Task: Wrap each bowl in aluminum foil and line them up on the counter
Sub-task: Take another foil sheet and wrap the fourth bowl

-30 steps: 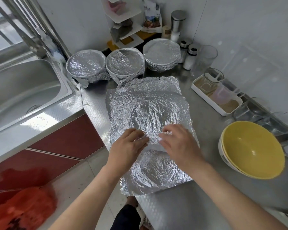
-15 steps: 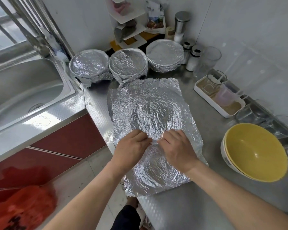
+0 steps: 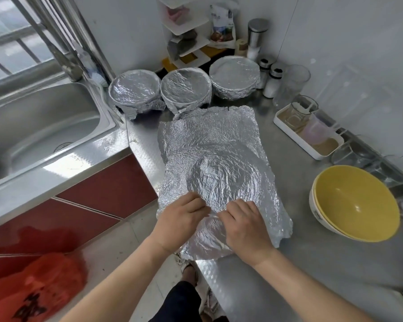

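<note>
Nearest the camera, a red plastic bag (image 3: 33, 287) sits low at the left, beside the red cabinet fronts below the counter (image 3: 300, 263).

On the counter's near edge, the left hand (image 3: 180, 219) and right hand (image 3: 244, 225) rest side by side on a crumpled foil sheet (image 3: 216, 147). Both have fingers bent and held close together, the tips pinching a crease of foil between the two hands. The hands cover the sheet's near part. Just beyond them the foil shows a round raised shape; what lies beneath cannot be told.

To the right, apart from the sheet, stands a stack of unwrapped yellow bowls (image 3: 356, 205).

Farther right along the wall is a white tray (image 3: 296, 139) holding cups.

At the left, a steel sink (image 3: 44, 126) is set into the counter.

Beyond the sheet's far edge, three foil-wrapped bowls stand in a row: the left wrapped bowl (image 3: 135, 91), the middle wrapped bowl (image 3: 185, 89), and the right wrapped bowl (image 3: 234, 79).

Shakers (image 3: 271, 82) and a corner shelf (image 3: 186, 31) stand behind.
</note>
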